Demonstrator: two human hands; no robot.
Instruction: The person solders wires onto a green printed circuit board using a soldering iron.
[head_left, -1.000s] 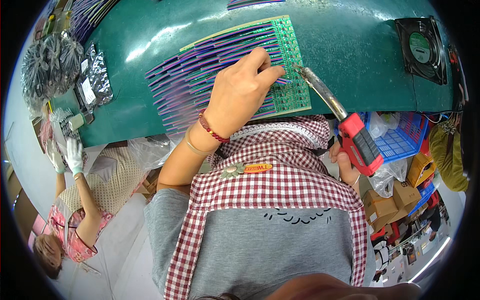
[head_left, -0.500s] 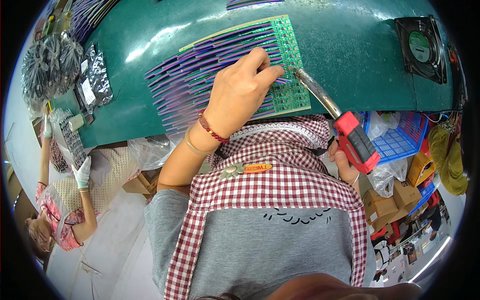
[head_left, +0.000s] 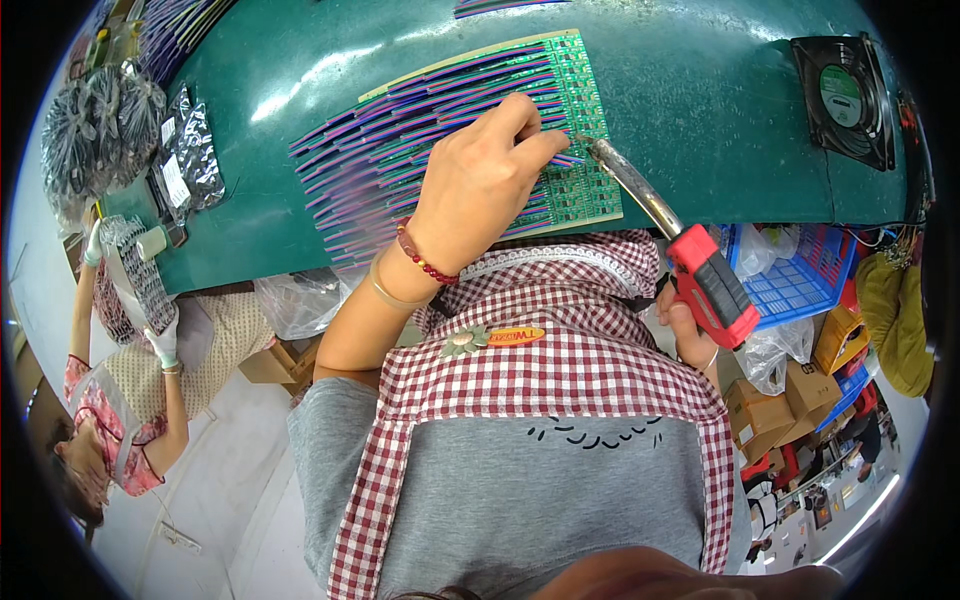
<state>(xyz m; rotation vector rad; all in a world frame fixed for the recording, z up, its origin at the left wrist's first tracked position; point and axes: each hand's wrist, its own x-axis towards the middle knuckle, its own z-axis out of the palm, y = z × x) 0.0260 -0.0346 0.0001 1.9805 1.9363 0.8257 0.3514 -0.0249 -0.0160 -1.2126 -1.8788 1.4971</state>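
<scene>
With left hand [head_left: 478,185] fingertips pinching a wire on the green board [head_left: 585,130], soldering gun [head_left: 660,235] tip meets them from the right, right hand [head_left: 690,335] wrapped round its grip

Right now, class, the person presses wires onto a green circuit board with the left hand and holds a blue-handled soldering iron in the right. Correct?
Not quite: the head view shows the soldering iron in the right hand has a red handle, not blue. The left hand does press wires onto the green circuit board.
</scene>
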